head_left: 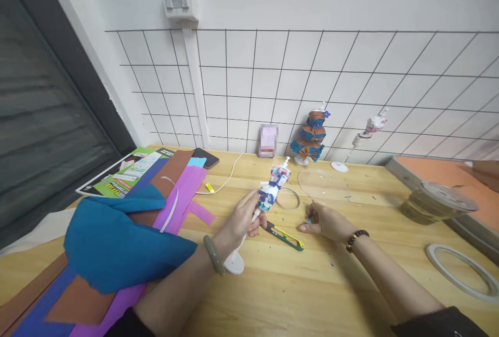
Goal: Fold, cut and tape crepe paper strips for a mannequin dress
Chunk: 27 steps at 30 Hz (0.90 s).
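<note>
My left hand [247, 217] is closed around the white stem of a miniature dress form [272, 189], which leans to the right. Its torso is covered in white, blue and pink patterned material, and its round white base [234, 263] shows below my wrist. My right hand [325, 221] is closed in a pinch over the tabletop, with a tiny blue piece [309, 220] just showing at the fingertips. Between the hands lie yellow-and-black thread snips [285, 237]. A roll of narrow tape [288, 198] rests behind them.
Crepe paper sheets [128, 243] in blue, brown and purple pile up at the left, near a phone [206, 158]. Two more dress forms, one in ruffles [310, 137] and one plainer [370, 128], stand by the wall. At right are a lidded cup [432, 204] and a tape ring [462, 270].
</note>
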Motion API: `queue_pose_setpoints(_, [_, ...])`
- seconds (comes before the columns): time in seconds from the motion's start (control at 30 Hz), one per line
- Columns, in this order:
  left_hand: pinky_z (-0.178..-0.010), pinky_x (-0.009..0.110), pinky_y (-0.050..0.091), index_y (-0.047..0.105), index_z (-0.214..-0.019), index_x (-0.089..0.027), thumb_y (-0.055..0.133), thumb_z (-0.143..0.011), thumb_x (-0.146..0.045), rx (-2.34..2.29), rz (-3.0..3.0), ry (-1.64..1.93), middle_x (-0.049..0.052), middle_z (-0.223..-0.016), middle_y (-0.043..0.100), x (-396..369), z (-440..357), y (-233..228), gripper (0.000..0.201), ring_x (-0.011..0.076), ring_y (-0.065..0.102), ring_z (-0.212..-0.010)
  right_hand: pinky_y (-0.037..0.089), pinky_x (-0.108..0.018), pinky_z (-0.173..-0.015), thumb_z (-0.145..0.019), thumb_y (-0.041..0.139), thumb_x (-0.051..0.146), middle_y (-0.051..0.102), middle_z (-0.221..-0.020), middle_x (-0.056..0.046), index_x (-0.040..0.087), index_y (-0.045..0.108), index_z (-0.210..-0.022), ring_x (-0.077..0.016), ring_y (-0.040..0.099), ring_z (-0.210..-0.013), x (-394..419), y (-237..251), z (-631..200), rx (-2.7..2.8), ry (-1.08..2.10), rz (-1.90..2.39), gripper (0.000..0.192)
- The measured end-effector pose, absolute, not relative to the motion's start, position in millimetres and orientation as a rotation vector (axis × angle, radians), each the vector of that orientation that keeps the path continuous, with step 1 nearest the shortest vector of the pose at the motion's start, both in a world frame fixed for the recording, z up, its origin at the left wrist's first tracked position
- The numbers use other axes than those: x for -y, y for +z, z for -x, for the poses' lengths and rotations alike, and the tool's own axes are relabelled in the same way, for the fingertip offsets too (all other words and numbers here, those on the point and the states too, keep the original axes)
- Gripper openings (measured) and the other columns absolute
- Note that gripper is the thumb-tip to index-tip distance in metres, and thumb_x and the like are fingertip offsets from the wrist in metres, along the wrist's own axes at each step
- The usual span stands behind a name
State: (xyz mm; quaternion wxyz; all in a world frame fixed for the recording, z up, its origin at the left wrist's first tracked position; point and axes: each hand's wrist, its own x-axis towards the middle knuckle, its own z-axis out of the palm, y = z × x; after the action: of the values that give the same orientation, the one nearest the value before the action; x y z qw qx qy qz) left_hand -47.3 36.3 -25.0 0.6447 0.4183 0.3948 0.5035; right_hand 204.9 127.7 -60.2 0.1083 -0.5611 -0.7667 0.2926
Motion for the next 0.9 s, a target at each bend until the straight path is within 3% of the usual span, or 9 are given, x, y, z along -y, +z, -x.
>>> queue_pose_setpoints(0.2, [-0.034,0.015,0.018,0.048,-0.1,-0.019,0.043,-0.083,-0.052,-0.912,-0.94,1.173,-0.004,-0.051,0.052,-37,48,-21,0.038,0.0021,0.019,-0.031,0.045,-0.028,-0.062,-0.059,0.062,0.061,0.067,-0.082,-0.003,0.02,0.064,-0.091,-0.0162,0.058,-0.067,-110,-57,-223,2.028,0.982,1.53,0.052])
queue_pose_setpoints(0.3, [-0.034,0.015,0.019,0.047,-0.092,-0.019,0.042,-0.083,-0.051,-0.912,-0.942,1.18,-0.004,-0.051,0.052,-36,48,-21,0.034,0.002,0.017,-0.032,0.044,-0.029,-0.054,-0.063,0.055,0.065,0.067,-0.07,-0.005,0.019,0.067,-0.079,-0.0183,0.058,-0.062,-107,-55,-234,1.897,0.987,1.569,0.051])
queue_pose_setpoints(0.43, [-0.034,0.015,0.017,0.047,-0.093,-0.019,0.041,-0.085,-0.05,-0.922,-0.937,1.168,-0.004,-0.051,0.052,-36,48,-21,0.032,0.0025,0.018,-0.032,0.038,-0.027,-0.043,-0.059,0.06,0.065,0.059,-0.052,-0.002,0.019,0.066,-0.069,-0.0152,0.051,-0.048,-107,-54,-236,1.83,0.971,1.608,0.047])
queue_pose_setpoints(0.9, [-0.033,0.016,0.018,0.046,-0.089,-0.019,0.04,-0.085,-0.05,-0.959,-0.926,1.158,-0.003,-0.051,0.052,-37,49,-18,0.032,0.0026,0.018,-0.032,0.024,-0.024,-0.042,-0.048,0.073,0.053,0.048,-0.04,0.004,0.021,0.047,-0.054,-0.0096,0.039,-0.04,-143,-74,-219,1.784,0.892,1.706,0.042])
